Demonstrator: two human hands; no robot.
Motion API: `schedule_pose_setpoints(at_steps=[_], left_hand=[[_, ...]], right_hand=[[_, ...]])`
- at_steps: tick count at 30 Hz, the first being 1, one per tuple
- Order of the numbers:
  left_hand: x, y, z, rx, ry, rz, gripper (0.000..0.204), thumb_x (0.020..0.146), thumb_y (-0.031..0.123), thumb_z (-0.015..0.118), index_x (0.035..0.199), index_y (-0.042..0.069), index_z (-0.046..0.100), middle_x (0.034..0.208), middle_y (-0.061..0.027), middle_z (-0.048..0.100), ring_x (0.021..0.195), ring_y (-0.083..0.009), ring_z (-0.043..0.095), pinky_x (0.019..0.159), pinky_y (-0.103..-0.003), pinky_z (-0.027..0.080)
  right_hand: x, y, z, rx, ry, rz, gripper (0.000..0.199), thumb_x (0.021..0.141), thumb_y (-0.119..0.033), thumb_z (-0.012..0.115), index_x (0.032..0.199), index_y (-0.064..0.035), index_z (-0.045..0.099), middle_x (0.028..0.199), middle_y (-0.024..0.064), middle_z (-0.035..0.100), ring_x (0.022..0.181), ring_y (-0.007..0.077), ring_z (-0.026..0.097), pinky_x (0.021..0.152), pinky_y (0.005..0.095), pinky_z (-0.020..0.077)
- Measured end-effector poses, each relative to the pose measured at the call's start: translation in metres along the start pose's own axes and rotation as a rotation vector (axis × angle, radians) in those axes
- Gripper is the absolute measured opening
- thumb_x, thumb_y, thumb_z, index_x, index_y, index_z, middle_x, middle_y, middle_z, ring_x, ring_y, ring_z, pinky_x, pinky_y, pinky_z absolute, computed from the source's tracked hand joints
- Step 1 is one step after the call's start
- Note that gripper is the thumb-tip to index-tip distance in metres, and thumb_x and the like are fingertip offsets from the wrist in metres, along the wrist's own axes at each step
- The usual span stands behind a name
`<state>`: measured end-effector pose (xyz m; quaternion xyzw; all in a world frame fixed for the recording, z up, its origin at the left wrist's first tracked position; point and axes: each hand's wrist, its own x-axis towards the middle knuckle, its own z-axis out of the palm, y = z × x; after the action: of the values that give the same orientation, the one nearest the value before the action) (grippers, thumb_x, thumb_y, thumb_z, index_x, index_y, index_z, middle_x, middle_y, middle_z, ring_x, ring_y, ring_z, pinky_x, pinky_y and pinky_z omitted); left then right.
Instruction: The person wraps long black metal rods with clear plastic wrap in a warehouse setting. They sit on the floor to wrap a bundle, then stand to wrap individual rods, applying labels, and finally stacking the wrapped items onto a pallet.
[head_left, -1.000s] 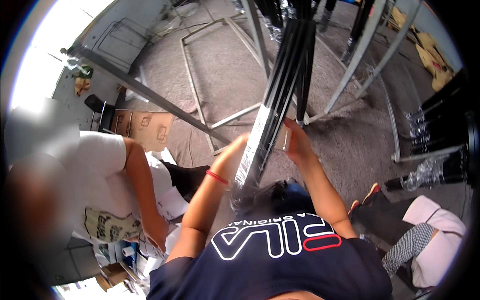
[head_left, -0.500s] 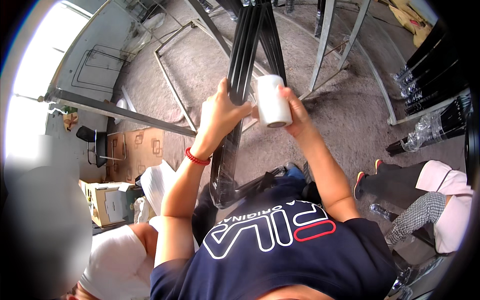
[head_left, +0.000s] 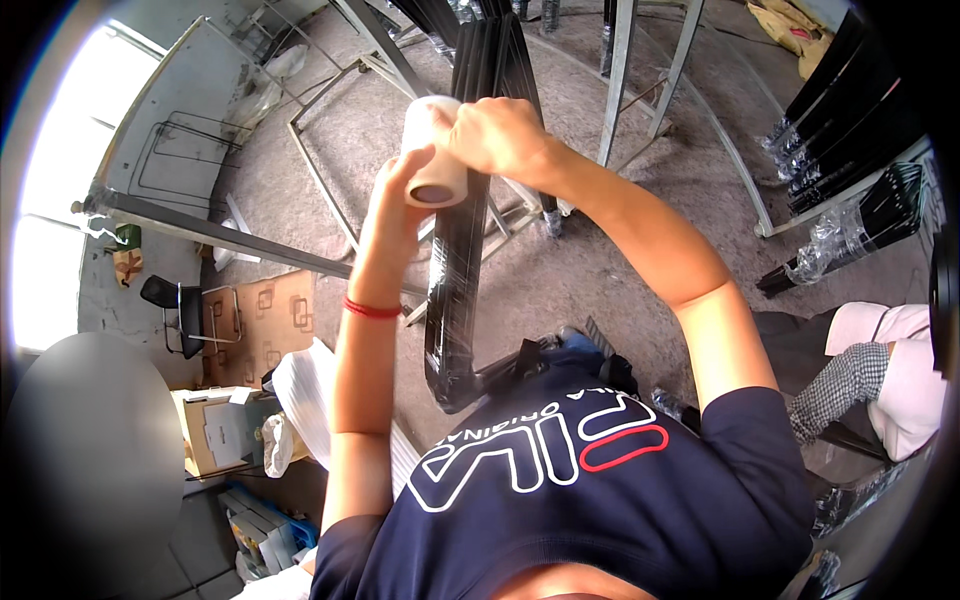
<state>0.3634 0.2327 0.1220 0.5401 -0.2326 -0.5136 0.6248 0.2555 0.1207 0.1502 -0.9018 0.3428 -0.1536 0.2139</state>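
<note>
Head: white roll lengthwise away from wearer, hollow end nearest; left hand, right hand gripping.

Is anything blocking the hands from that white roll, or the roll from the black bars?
Nothing visible does. The left hand holds the white roll, and the right hand is up against it. The roll appears in front of the black bars with nothing seen between, though whether they touch is unclear.

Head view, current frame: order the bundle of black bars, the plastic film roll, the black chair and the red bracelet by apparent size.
1. bundle of black bars
2. plastic film roll and black chair: too alike to rank; the chair is farther away
3. red bracelet
</note>
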Motion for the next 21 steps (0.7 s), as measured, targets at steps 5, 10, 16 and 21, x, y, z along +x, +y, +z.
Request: schedule_pose_setpoints(at_steps=[5,10,16,21], left_hand=[[0.005,0.001,-0.021,-0.184,-0.036,-0.060,0.044,0.079,0.029,0.050,0.110,-0.002,0.048,0.100,-0.0143,0.057,0.087,-0.0240,0.058,0.075,-0.037,0.049],[0.000,-0.042,-0.015,-0.750,-0.027,-0.072,0.037,0.081,0.031,0.047,0.105,0.003,0.050,0.098,-0.0132,0.057,0.081,-0.0247,0.059,0.063,-0.034,0.052],[0.004,-0.071,-0.038,-0.352,0.152,0.120,0.036,0.074,0.019,0.058,0.103,-0.001,0.050,0.088,-0.0112,0.057,0.077,-0.0203,0.057,0.067,-0.031,0.047],[0.019,-0.133,-0.009,-0.210,0.067,0.002,0.041,0.070,0.013,0.063,0.107,0.000,0.049,0.088,-0.0084,0.056,0.078,-0.0168,0.055,0.064,-0.027,0.045]], right_hand=[[0.048,0.011,0.019,0.039,0.376,-0.124,0.055,0.089,-0.045,0.032,0.067,-0.0060,0.064,0.069,0.0125,0.064,0.072,0.0241,0.064,0.069,0.0398,0.0488],[0.082,0.052,0.055,-0.176,-0.127,-0.067,0.042,0.091,-0.038,0.030,0.093,-0.0116,0.062,0.098,0.0102,0.062,0.104,0.0235,0.054,0.100,0.0609,0.0002],[0.052,0.058,0.060,-0.138,0.169,-0.054,0.026,0.080,-0.014,0.039,0.088,-0.0196,0.063,0.119,0.0007,0.053,0.126,0.0209,0.031,0.095,0.0678,-0.0021],[0.034,0.082,0.055,-0.126,0.355,-0.054,0.022,0.079,-0.019,0.044,0.076,-0.0254,0.065,0.122,-0.0012,0.050,0.123,0.0230,0.034,0.088,0.0733,0.0031]])
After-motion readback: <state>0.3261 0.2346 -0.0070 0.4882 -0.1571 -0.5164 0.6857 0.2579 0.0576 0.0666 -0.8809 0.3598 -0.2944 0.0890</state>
